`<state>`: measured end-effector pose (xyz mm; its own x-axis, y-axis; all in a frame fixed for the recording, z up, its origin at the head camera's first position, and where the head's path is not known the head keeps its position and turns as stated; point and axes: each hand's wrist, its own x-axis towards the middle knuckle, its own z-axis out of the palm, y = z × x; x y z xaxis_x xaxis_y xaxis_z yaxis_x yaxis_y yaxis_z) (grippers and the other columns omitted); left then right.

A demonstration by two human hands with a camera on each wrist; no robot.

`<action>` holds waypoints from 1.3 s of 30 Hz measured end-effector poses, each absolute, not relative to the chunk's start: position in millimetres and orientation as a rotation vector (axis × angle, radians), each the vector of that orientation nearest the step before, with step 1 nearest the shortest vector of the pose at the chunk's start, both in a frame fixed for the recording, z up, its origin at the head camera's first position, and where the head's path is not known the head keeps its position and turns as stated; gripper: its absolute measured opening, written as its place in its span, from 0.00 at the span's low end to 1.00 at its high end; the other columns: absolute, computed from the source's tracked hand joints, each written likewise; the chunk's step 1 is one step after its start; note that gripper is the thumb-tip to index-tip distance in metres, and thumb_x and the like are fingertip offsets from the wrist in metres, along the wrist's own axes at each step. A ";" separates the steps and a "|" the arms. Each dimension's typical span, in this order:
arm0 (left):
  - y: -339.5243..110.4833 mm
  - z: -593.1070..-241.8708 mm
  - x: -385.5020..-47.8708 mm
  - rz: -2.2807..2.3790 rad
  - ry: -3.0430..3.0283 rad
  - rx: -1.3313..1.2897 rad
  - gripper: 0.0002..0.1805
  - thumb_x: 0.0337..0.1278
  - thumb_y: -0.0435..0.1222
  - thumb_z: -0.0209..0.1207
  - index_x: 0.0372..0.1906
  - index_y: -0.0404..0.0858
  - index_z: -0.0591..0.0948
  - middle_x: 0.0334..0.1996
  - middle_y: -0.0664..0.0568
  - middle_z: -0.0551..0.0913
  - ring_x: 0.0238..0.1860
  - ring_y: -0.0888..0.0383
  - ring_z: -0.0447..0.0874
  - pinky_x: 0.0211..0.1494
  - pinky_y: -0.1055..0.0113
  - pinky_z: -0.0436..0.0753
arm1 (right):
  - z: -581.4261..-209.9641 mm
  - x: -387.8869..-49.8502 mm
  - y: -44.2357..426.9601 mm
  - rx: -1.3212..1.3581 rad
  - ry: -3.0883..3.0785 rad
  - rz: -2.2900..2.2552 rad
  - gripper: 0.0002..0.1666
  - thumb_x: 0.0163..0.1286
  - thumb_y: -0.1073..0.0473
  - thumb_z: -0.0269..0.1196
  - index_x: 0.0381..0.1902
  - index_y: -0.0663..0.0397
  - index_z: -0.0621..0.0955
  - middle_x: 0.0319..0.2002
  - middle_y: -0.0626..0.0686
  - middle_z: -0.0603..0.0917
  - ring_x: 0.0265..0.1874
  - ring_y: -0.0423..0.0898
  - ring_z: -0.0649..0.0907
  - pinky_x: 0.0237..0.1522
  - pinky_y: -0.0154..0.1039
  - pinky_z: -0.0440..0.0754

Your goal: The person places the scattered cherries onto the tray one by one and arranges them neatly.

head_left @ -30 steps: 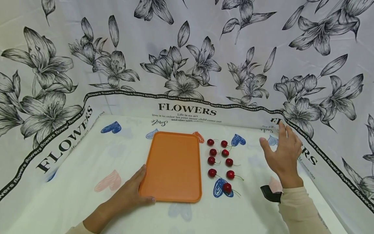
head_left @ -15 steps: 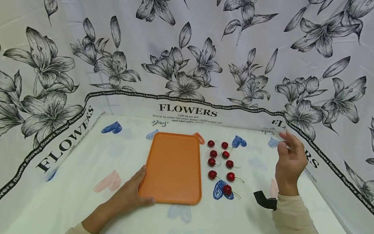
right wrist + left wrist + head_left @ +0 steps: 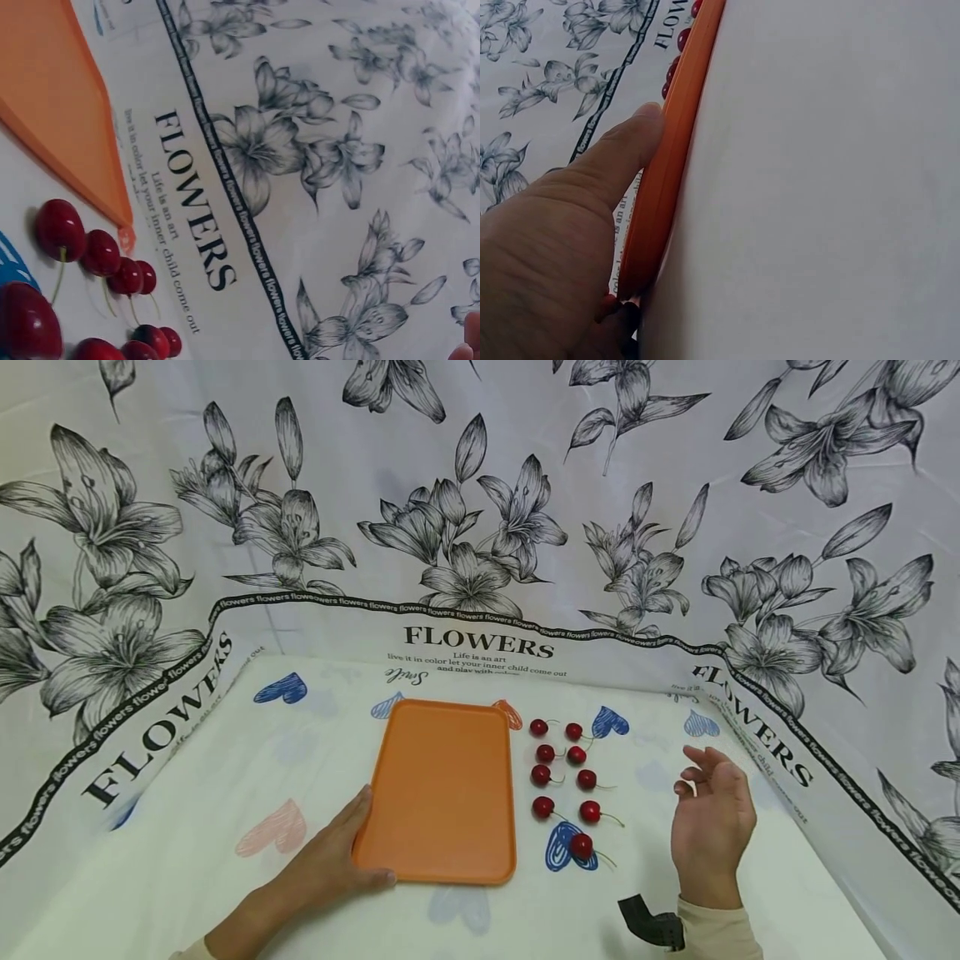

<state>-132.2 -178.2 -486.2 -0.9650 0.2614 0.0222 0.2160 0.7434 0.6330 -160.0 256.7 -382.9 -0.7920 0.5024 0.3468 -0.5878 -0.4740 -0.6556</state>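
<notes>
Bench covered in a white cloth printed with hearts [image 3: 187, 777]. At its middle: a shallow orange rectangular tray [image 3: 438, 793], rounded corners, low raised rim, apparently plastic.

Left hand [image 3: 330, 847] lies at the tray's near-left corner, fingers along the left side, thumb along the near edge. Grip spread and nearly straight around the corner, not pinching; the left wrist view shows one digit laid against the side wall. Judgement: the contact serves to steady the tray, two sides being braced at once.

Right hand [image 3: 712, 827] is raised to the right, well apart from tray and fruit. Grip loosely bent, fingers somewhat apart, nothing visible between them. Black angled strip [image 3: 651, 925] juts from the beige sleeve [image 3: 716, 935] at that wrist.

Nine glossy dark-red cherries [image 3: 587, 779] with thin stems lie just right of the tray, in two rough columns, stems mostly pointing right. Spacing looks deliberate; probably keeps each one easy to pick out.

Container check: tray floor shows plain orange throughout, no fruit within the rim. All nine cherries rest on the cloth.
</notes>
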 end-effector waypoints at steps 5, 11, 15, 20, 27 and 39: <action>-178.7 -486.4 -131.3 1.051 2.858 0.398 0.70 0.34 0.68 0.67 0.74 0.27 0.51 0.74 0.38 0.50 0.72 0.40 0.49 0.66 0.43 0.60 | -399.6 -150.7 250.3 -0.043 -1.216 2.274 0.17 0.74 0.58 0.57 0.52 0.66 0.74 0.48 0.60 0.77 0.37 0.48 0.69 0.33 0.36 0.68; -179.2 -485.8 -131.7 1.039 2.841 0.390 0.69 0.36 0.69 0.66 0.74 0.28 0.50 0.75 0.40 0.48 0.72 0.40 0.48 0.67 0.43 0.59 | -418.5 -146.4 246.2 -0.245 -1.402 2.309 0.18 0.72 0.53 0.59 0.50 0.62 0.76 0.48 0.56 0.79 0.37 0.47 0.70 0.33 0.34 0.71; -179.5 -484.7 -132.5 1.049 2.824 0.386 0.69 0.36 0.68 0.66 0.75 0.29 0.49 0.75 0.40 0.48 0.73 0.41 0.47 0.67 0.43 0.58 | -427.8 -145.4 246.5 -0.414 -1.578 2.319 0.23 0.68 0.49 0.62 0.50 0.61 0.78 0.48 0.53 0.81 0.37 0.46 0.71 0.32 0.33 0.73; -179.7 -483.9 -132.7 1.039 2.815 0.375 0.69 0.36 0.69 0.66 0.75 0.29 0.49 0.75 0.41 0.47 0.73 0.41 0.46 0.68 0.43 0.57 | -437.9 -145.2 248.8 -0.540 -1.731 2.304 0.22 0.63 0.48 0.67 0.48 0.57 0.81 0.47 0.49 0.84 0.33 0.44 0.71 0.28 0.33 0.73; -179.8 -481.7 -133.0 1.029 2.816 0.363 0.69 0.36 0.69 0.65 0.75 0.31 0.49 0.75 0.42 0.46 0.73 0.40 0.46 0.67 0.42 0.57 | -451.0 -146.1 251.2 -0.649 -2.011 2.221 0.19 0.62 0.52 0.70 0.46 0.57 0.83 0.41 0.47 0.86 0.28 0.43 0.72 0.22 0.32 0.70; -182.8 -487.6 -133.6 1.073 2.765 0.307 0.69 0.36 0.70 0.65 0.77 0.38 0.45 0.76 0.50 0.44 0.74 0.46 0.45 0.68 0.44 0.57 | -464.9 -148.9 256.4 -0.696 -2.470 1.971 0.17 0.58 0.53 0.73 0.43 0.56 0.85 0.32 0.53 0.80 0.20 0.47 0.71 0.15 0.33 0.63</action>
